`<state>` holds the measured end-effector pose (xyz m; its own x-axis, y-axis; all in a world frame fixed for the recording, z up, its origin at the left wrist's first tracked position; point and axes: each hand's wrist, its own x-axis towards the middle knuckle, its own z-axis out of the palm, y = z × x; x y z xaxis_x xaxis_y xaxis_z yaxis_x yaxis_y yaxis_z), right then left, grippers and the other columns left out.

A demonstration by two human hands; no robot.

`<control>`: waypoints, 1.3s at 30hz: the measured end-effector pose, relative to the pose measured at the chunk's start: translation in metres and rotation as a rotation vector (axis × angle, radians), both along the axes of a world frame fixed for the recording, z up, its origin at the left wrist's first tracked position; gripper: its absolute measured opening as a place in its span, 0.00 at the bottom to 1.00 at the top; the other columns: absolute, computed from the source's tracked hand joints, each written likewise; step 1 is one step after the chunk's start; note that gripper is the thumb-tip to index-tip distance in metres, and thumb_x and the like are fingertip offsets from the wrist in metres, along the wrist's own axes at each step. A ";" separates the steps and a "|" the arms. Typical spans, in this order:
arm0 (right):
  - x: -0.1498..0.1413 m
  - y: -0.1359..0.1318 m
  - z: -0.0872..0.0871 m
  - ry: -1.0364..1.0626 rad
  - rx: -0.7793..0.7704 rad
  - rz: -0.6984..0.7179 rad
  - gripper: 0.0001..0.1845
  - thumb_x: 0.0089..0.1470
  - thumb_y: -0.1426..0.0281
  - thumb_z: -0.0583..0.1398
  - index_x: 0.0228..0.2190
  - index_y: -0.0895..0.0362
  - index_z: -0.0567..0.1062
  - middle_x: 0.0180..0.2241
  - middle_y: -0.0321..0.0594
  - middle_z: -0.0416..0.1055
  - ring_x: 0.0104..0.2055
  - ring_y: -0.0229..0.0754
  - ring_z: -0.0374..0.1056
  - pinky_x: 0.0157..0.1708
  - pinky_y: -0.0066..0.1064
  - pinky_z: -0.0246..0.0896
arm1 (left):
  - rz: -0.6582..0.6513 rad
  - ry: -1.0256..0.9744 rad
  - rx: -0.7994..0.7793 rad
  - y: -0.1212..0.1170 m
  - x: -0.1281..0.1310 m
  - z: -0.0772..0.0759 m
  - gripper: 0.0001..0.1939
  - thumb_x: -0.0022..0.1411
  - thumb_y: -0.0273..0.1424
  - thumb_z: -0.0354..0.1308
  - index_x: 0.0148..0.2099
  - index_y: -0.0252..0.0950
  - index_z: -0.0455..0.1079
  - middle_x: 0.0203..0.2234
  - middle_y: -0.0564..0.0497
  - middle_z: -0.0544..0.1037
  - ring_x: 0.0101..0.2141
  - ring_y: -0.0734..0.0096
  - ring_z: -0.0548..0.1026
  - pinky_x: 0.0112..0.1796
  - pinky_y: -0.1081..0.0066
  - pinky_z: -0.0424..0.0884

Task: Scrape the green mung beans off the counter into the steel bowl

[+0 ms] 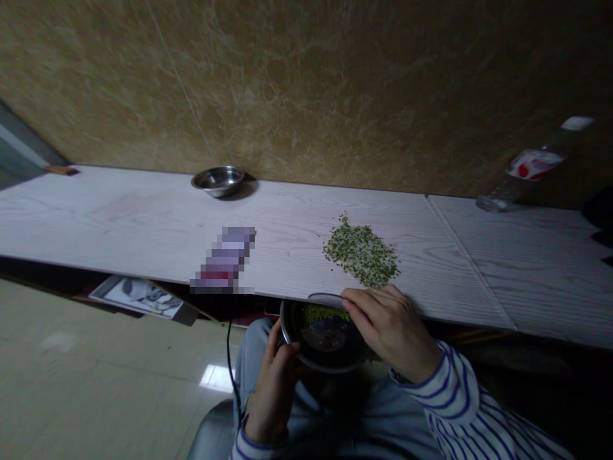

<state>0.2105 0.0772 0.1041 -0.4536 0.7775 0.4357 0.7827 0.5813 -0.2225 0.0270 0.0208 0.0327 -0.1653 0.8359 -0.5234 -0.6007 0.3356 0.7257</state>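
Note:
My left hand (280, 374) grips the rim of a round metal bowl (330, 369) below the table's front edge, thumb over the side. Inside the bowl, small green beans (320, 313) lie toward its far side. Above the bowl's far rim, my right hand (387, 326) has its fingers closed on a thin, pale, curved-edged disc (325, 298); its exact kind is unclear. The disc is at the table edge. Just beyond my right hand, a loose patch of green beans (361, 252) is spread over the whitish wood-grain tabletop (282, 223).
An empty steel bowl (219, 182) stands at the back near the wall. Left of the beans lies a pixelated flat object (225, 259). A clear plastic bottle (534, 165) with a red-and-white label stands back right. A dark cable (230, 351) hangs beside my knee.

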 end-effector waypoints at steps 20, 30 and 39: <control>0.025 0.008 -0.014 0.184 -0.008 -0.454 0.08 0.56 0.69 0.54 0.37 0.55 0.73 0.24 0.38 0.77 0.24 0.45 0.75 0.23 0.31 0.62 | -0.081 0.026 0.030 0.000 0.000 -0.005 0.35 0.55 0.30 0.59 0.65 0.41 0.58 0.57 0.45 0.71 0.53 0.55 0.71 0.40 0.65 0.75; -0.031 0.037 0.002 0.193 -0.117 -0.400 0.08 0.56 0.71 0.55 0.38 0.54 0.71 0.29 0.40 0.79 0.28 0.43 0.75 0.26 0.30 0.59 | -0.071 0.005 0.005 0.000 0.002 -0.007 0.36 0.55 0.28 0.59 0.66 0.43 0.58 0.56 0.45 0.73 0.51 0.54 0.73 0.45 0.60 0.73; -0.043 0.068 -0.003 0.054 -0.216 -0.483 0.07 0.55 0.72 0.55 0.38 0.55 0.69 0.26 0.40 0.78 0.28 0.44 0.74 0.24 0.30 0.52 | -0.019 -0.001 -0.023 0.004 0.005 -0.004 0.37 0.51 0.30 0.61 0.65 0.41 0.60 0.51 0.43 0.77 0.49 0.51 0.75 0.42 0.62 0.74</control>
